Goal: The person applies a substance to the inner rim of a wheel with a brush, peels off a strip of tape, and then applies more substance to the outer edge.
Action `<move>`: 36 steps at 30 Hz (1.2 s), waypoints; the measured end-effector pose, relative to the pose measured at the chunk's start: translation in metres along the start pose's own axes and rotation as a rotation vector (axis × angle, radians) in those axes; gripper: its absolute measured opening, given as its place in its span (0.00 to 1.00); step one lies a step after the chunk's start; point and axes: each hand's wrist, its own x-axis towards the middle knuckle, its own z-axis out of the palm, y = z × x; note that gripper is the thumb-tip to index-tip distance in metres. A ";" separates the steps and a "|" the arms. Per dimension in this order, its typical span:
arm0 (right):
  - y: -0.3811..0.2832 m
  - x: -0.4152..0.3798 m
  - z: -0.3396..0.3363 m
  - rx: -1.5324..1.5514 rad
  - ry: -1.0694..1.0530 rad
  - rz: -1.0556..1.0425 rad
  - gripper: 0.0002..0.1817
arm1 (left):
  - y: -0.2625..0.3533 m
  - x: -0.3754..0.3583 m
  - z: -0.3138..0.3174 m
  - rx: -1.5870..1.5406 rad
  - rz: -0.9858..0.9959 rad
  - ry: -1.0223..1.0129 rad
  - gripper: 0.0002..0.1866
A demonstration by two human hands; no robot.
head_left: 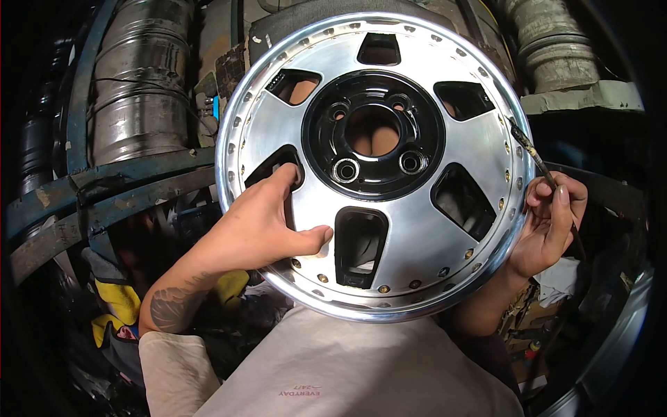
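Observation:
A polished silver wheel rim (pixel 410 229) with a glossy black hub (pixel 374 78) and black-edged windows rests in front of my torso. My left hand (pixel 267 226) grips one spoke of it, fingers hooked into the left window and thumb lying on the silver face. At the right edge of the rim, my right hand (pixel 552 226) pinches a thin dark brush (pixel 536 158), whose tip touches the outer band near the small bolts. Part of that hand's palm is behind the rim's edge.
Stacked metal wheel barrels (pixel 141 83) stand at the upper left, with more (pixel 552 45) at the upper right. A blue metal frame (pixel 149 170) crosses the left side. A yellow and grey cloth (pixel 117 299) hangs at the lower left.

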 end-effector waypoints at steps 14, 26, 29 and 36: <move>0.001 0.001 -0.004 0.026 -0.024 0.020 0.09 | 0.006 -0.002 0.000 0.040 -0.020 0.006 0.32; -0.001 0.001 0.000 -0.009 0.006 0.009 0.09 | 0.005 -0.001 -0.001 0.076 -0.017 -0.003 0.33; 0.001 0.001 -0.003 0.025 -0.030 0.024 0.09 | 0.001 -0.002 0.002 -0.002 0.008 0.015 0.33; 0.000 0.000 -0.003 -0.003 -0.004 0.016 0.09 | 0.004 -0.001 0.000 0.028 -0.004 0.002 0.32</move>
